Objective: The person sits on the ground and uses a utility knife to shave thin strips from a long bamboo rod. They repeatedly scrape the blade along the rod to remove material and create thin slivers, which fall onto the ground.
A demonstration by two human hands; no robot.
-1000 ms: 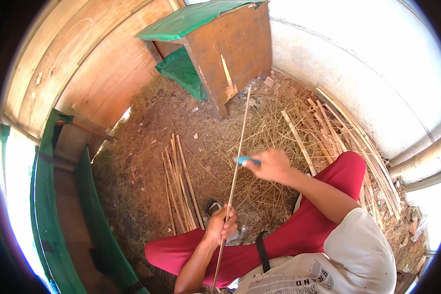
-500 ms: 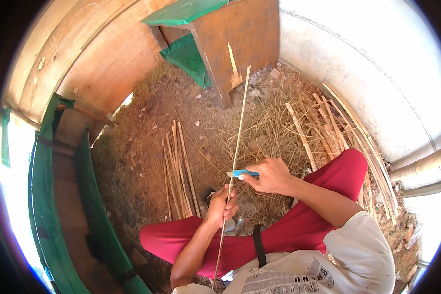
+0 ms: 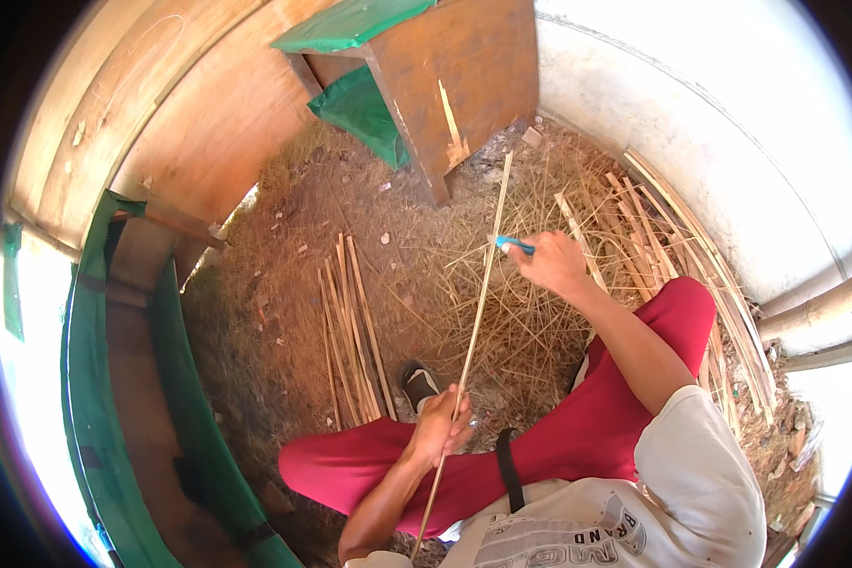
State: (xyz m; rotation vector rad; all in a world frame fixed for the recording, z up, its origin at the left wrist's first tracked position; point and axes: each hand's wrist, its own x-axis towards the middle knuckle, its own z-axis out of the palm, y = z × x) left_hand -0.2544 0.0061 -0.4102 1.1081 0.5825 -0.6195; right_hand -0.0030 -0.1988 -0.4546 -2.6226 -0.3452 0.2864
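A long, thin bamboo strip [image 3: 484, 293] slants from my lap up and away toward the wooden cabinet. My left hand [image 3: 439, 426] is closed around its lower part, above my red-trousered legs. Farther up, my right hand [image 3: 551, 260] grips a blue-handled utility knife [image 3: 515, 245]. The knife's blade end lies at the strip's upper part, well short of its tip; whether the edge bites into it is too small to tell. Under the strip lies a heap of fine bamboo shavings [image 3: 454, 303].
Several split bamboo strips [image 3: 350, 331] lie left of my foot. More long strips [image 3: 705, 275] lie along the white wall at right. A wooden cabinet with green covering [image 3: 454, 85] stands at the far side, and a green-edged wooden shelf [image 3: 114, 379] curves along the left.
My right hand with the knife has moved up and away along the strip. My left hand and the strip have shifted slightly nearer and to the right.
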